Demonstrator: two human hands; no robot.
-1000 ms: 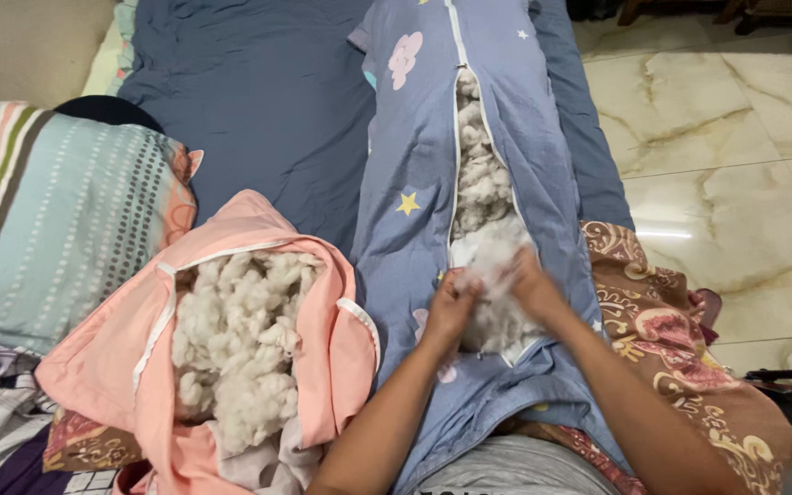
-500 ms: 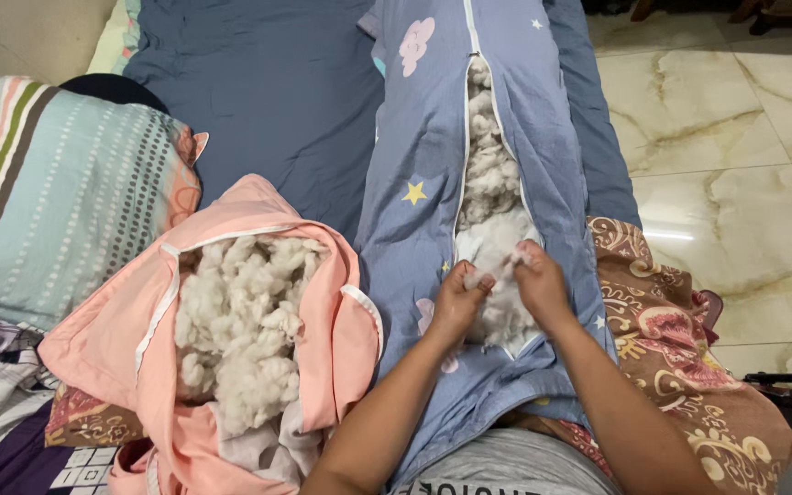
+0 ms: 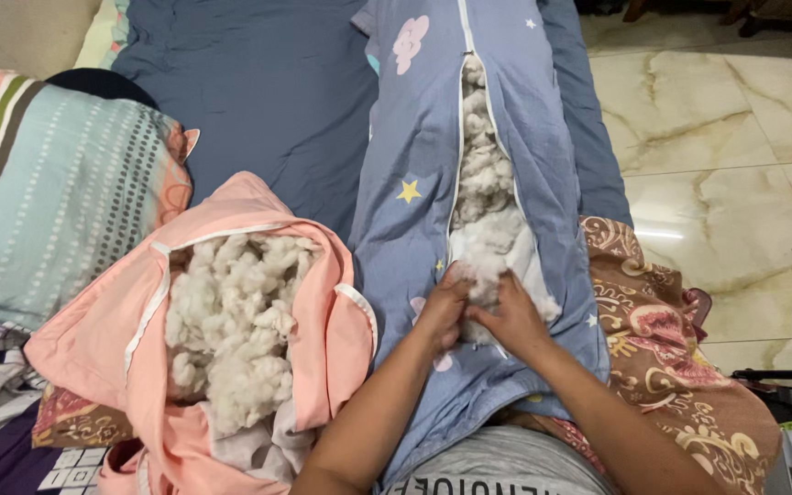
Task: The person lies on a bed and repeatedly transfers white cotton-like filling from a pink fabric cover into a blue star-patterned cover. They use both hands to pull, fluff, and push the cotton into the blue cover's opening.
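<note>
since half a second ago, both hands have been brought closer together and lowered onto the white stuffing [image 3: 497, 247] at the near end of the open zip. the left hand [image 3: 442, 307] is pressed against the stuffing at the left edge of the opening, fingers curled into it, though whether a tuft is pinched cannot be told. the right hand [image 3: 511, 316] is laid over the stuffing just beside the left, its fingers bent down into the fluff; the two hands are touching or nearly so.

the stuffing is contained in a long blue pillow cover [image 3: 414, 165] printed with stars and clouds, which is stretched along the bed [image 3: 268, 92] away from the person, its zip open down the middle so that lumps of filling are seen along its length. just to the left, a pink cover [image 3: 103, 339] is lying open, with greyer clumped filling [image 3: 236, 321] heaped inside. a striped pillow [image 3: 57, 192] is set at the far left, a brown patterned cloth [image 3: 662, 321] at the right, beside the marble floor [image 3: 735, 137].
</note>
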